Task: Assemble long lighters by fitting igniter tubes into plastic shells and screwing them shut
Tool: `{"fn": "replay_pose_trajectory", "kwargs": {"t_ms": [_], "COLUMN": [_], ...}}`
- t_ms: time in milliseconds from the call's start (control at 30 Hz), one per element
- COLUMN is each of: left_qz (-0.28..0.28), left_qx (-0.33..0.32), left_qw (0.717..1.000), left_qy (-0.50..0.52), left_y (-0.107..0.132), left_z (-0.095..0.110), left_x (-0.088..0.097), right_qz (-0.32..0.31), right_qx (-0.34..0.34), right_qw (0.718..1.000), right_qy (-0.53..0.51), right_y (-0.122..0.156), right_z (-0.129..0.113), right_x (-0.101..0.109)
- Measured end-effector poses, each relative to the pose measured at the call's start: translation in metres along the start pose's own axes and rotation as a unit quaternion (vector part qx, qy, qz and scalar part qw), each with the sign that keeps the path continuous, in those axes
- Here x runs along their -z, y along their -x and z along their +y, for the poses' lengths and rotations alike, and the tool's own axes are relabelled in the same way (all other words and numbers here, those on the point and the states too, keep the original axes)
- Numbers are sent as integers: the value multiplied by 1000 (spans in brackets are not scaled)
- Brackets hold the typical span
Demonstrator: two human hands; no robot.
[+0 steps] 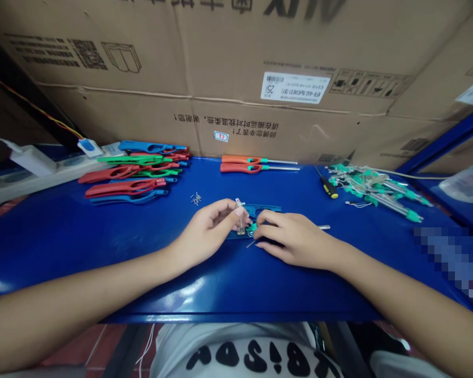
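Observation:
My left hand (211, 226) is closed, pinching a small clear fuel tank (241, 226) with a white top upright between thumb and fingers. My right hand (289, 236) is curled just beside it, fingertips close together at a green lighter part (252, 228). A thin dark rod (251, 244) pokes out near its thumb; the fingers hide what they grip. Beneath both hands lies a blue lighter shell (270, 208), partly covered. The end of a metal tube (324, 227) shows past my right hand.
Red, green and blue lighter handles (126, 186) are piled at left, near a power strip (73, 170). Small screws (196, 198) lie nearby. Two orange lighters (242, 168) rest at the back. A screwdriver (330, 188) and green-ended metal tubes (390, 197) lie right. A cardboard box (228, 68) walls the back.

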State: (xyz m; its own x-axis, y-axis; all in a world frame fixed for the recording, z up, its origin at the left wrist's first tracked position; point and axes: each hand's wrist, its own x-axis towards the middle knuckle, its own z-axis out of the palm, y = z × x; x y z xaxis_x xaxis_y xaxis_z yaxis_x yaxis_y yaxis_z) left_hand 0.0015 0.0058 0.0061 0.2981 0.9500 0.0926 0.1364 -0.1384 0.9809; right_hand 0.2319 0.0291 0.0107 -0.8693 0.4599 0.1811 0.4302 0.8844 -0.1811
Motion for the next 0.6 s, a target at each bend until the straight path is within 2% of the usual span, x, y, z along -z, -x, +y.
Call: {"fn": "replay_pose_trajectory", "kwargs": {"t_ms": [167, 267, 367, 433, 500, 600], "left_qz": [-12, -26, -36, -48, -62, -75], "left_qx": [6, 21, 33, 35, 35, 37], "left_qw": [1000, 999, 998, 997, 995, 994], "left_qy": [9, -5, -28, -50, -67, -67], "left_y": [-2, -2, -3, -4, -4, -5], "left_z": [-2, 0, 1, 1, 0, -2], "left_x": [2, 3, 4, 6, 7, 7], "right_qz": [0, 27, 68, 73, 61, 46], "right_qx": [-24, -50, -95, -157, -218, -254], "right_qw": [999, 992, 972, 943, 896, 835], "right_qy": [-36, -115, -205, -284, -381, -486], "right_y": [1, -1, -3, -4, -4, -6], "right_z": [1, 2, 3, 5, 6, 9], "right_x": [-4, -3, -2, -3, -6, -10]}}
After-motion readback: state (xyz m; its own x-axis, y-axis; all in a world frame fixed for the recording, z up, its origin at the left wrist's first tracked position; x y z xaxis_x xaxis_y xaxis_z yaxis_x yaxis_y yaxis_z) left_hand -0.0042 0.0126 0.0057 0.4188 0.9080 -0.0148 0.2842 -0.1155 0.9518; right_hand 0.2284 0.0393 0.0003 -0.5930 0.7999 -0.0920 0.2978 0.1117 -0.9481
